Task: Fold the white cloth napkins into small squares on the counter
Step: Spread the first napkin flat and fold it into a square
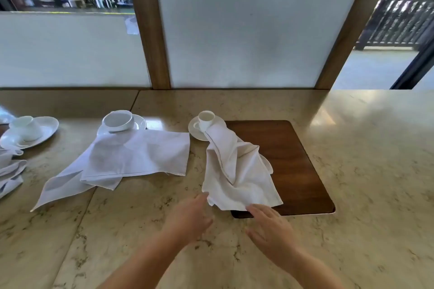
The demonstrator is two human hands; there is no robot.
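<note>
Pinching the crumpled napkin's (237,171) near edge, left hand (191,216) and right hand (270,225), bare counter (364,171) alongside.

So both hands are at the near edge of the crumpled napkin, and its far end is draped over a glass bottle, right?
Not quite. The head view shows both the left hand and the right hand at the near edge of the crumpled napkin, but its far end is draped over a white cup on a saucer, not a glass bottle.
</note>
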